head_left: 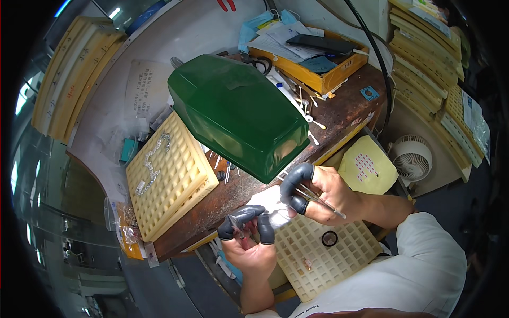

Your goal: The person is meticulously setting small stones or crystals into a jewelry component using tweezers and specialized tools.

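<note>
My left hand [250,245] is closed in a pinch, with black finger cots on its fingertips. Whatever it grips is too small and glare-washed to name. Close by on the right, my right hand [331,193], also in black finger cots, holds slim metal tweezers [324,202]. Both hands meet in a bright patch of light just in front of a large green lamp hood [233,111]. Under them lies a pale gridded tray [313,259] bearing a black ring [329,238] and a few tiny reddish bits.
A cream gridded tray [183,183] with a silvery chain [154,164] leans at the left of the wooden bench [185,228]. Behind the hood stands a yellow box [331,79] of papers. Cotton swabs [313,124], a white fan [412,157] and stacked trays [424,69] are on the right.
</note>
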The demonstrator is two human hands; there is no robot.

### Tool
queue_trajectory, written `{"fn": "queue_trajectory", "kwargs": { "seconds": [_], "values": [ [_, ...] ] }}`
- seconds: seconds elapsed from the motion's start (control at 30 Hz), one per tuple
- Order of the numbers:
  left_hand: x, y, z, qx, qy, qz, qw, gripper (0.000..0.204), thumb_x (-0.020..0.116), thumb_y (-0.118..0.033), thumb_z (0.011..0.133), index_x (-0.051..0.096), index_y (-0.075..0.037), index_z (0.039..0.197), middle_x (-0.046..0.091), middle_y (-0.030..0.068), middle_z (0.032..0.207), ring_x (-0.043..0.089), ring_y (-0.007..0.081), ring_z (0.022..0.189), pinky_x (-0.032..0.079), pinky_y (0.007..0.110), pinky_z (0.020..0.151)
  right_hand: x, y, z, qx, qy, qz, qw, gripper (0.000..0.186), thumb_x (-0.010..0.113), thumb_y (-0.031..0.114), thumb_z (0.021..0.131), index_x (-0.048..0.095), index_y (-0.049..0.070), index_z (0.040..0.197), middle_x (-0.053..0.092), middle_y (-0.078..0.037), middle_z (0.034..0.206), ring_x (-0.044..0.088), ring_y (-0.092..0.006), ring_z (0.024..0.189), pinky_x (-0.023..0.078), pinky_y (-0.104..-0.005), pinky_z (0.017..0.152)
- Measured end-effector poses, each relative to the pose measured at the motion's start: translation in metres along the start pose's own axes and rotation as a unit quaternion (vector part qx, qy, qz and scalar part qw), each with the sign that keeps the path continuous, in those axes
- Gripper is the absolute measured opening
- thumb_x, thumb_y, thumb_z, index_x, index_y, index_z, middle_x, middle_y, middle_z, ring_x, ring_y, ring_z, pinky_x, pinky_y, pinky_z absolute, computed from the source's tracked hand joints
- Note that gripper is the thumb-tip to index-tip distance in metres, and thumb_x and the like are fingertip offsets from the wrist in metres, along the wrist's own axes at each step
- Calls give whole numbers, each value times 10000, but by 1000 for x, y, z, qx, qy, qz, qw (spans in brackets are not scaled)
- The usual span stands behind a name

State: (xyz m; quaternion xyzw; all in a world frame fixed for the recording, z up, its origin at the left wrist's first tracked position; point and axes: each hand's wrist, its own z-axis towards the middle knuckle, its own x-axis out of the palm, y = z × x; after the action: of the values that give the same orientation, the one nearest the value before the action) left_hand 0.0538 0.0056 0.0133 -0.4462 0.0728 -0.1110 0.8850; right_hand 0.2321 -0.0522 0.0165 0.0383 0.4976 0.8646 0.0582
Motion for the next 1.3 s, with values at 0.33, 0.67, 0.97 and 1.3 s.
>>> {"fn": "queue_trajectory", "kwargs": {
  "seconds": [0.33, 0.67, 0.97, 1.3],
  "values": [
    [0, -1, -1, -26, -6, -31, 999, 310, 684, 96, 814, 534, -23, 1058, 662, 104, 971, 600, 114, 833, 479, 255, 789, -1, -3, -2, 36, 7, 39, 999, 299, 582, -10, 806, 550, -21, 1103, 643, -96, 963, 631, -112, 823, 538, -264, 731],
    [0, -2, -4, -41, -27, -34, 998, 346, 671, 109, 809, 514, -7, 1096, 653, 118, 961, 647, 152, 848, 533, 284, 797, 2, 3, 0, 43, 3, 60, 997, 150, 581, -13, 906, 539, 4, 1049, 636, -54, 871, 614, -88, 796, 500, -245, 704],
    [-2, -8, -1, -81, -24, -40, 996, 338, 680, 67, 840, 484, -3, 1107, 645, 130, 942, 660, 152, 740, 574, 264, 646, 4, 4, 0, 44, -4, 71, 997, 147, 581, -10, 906, 539, 1, 1046, 643, -67, 880, 629, -99, 786, 517, -255, 705],
    [-6, -18, 2, -152, -41, -107, 982, 325, 661, 85, 850, 483, 15, 1113, 640, 147, 936, 712, 256, 783, 615, 311, 635, 10, 6, -2, 95, 4, 163, 982, 194, 546, -50, 899, 522, -6, 1086, 629, -75, 947, 595, -80, 788, 515, -250, 680]
  ]
}}
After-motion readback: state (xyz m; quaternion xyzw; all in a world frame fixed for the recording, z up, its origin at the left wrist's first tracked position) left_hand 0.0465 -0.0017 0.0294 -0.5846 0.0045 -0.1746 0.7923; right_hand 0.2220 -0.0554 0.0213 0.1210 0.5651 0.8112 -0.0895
